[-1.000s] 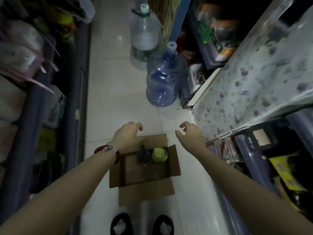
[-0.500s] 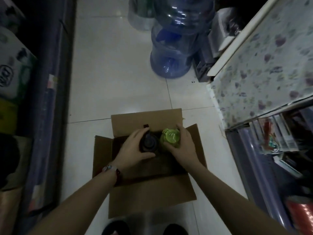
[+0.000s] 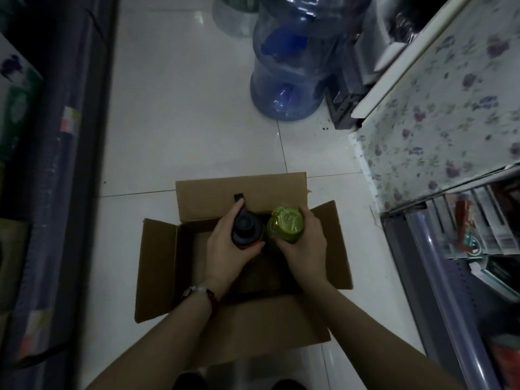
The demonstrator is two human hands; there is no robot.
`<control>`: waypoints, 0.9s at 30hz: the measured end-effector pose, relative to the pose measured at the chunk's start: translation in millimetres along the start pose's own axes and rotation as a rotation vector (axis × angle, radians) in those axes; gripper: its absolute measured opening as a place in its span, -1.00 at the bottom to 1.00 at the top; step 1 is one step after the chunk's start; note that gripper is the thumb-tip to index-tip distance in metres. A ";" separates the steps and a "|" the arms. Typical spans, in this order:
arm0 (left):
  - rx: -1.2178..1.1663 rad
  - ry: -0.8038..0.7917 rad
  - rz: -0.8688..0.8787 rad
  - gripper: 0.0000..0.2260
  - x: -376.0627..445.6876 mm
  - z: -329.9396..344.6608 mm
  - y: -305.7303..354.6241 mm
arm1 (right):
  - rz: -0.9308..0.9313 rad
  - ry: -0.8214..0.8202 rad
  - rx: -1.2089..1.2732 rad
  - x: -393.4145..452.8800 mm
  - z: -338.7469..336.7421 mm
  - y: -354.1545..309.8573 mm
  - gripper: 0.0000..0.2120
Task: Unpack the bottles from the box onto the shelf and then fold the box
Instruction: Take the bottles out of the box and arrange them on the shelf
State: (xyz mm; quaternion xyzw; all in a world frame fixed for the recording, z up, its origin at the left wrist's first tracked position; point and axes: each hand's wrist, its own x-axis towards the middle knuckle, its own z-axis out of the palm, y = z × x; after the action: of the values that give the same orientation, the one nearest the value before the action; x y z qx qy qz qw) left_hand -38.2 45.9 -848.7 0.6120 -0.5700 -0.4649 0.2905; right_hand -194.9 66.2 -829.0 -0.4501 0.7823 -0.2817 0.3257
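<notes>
An open cardboard box (image 3: 157, 266) is seen on the tiled floor (image 3: 183, 122) in the lower centre of the frame, its four flaps spread outward. Two bottles are held upright, side by side, at the far end of the box. The dark bottle (image 3: 246, 231) is gripped by the left hand (image 3: 228, 249), fingers curled round its body; the green bottle (image 3: 286, 224) is gripped by the right hand (image 3: 304, 246) in the same way. A beaded bracelet (image 3: 206, 294) is worn on the left wrist. A large blue water jug (image 3: 292, 60) stands on the floor at upper centre, and a shelf with floral lining (image 3: 450, 108) occupies the upper right.
</notes>
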 end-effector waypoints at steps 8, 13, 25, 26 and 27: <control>-0.062 -0.042 -0.008 -0.13 -14.3 -49.3 114.5 | -0.040 0.024 0.056 -21.7 -75.2 -84.4 -0.40; -0.057 -0.028 -0.054 -0.27 -29.1 -93.8 229.3 | -0.012 0.072 0.095 -44.1 -154.5 -166.6 -0.46; -0.060 -0.086 0.212 -0.37 -41.4 -178.7 556.6 | -0.082 0.331 0.174 -79.1 -409.9 -387.6 -0.37; -0.067 -0.094 0.248 -0.37 -42.5 -183.2 583.6 | -0.099 0.366 0.183 -82.5 -430.5 -405.2 -0.36; -0.071 -0.099 0.283 -0.37 -44.1 -187.2 609.7 | -0.113 0.397 0.195 -85.9 -449.4 -421.5 -0.34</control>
State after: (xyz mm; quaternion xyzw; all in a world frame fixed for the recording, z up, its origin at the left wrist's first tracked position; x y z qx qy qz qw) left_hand -126.8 -54.6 -223.6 0.4911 -0.6476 -0.4687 0.3460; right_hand -285.5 25.0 -215.0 -0.3953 0.7738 -0.4566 0.1912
